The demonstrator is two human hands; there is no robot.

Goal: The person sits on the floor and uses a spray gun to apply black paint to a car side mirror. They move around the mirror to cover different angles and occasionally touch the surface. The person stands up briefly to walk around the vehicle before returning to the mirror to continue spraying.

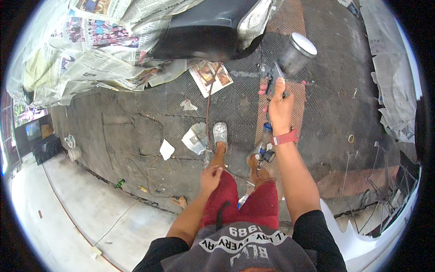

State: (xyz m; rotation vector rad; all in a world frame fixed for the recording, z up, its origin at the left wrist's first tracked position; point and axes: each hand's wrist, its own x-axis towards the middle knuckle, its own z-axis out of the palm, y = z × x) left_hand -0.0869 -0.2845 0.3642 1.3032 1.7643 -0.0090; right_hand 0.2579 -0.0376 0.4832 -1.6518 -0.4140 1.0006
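Observation:
My right hand (281,104), with a red band on its wrist, is stretched forward and closed around a spray gun (274,79). The gun carries a grey metal cup (297,55) with a pale top. Below its grip hangs a blue and metal fitting (266,131). Ahead and to the left of the gun is a glossy black panel (195,31), edged with newspaper sheets (97,68); a gap separates the two. My left hand (211,179) is low beside my knee with its fingers curled. What they hold, if anything, is hidden.
A thin reddish-brown hose (208,104) runs across the dark, patterned floor (136,109). Loose paper (166,149) and a printed page (210,78) lie there. A metal frame (380,195) stands at the right, below hanging paper sheets (389,68). A green bottle (120,183) lies at the left.

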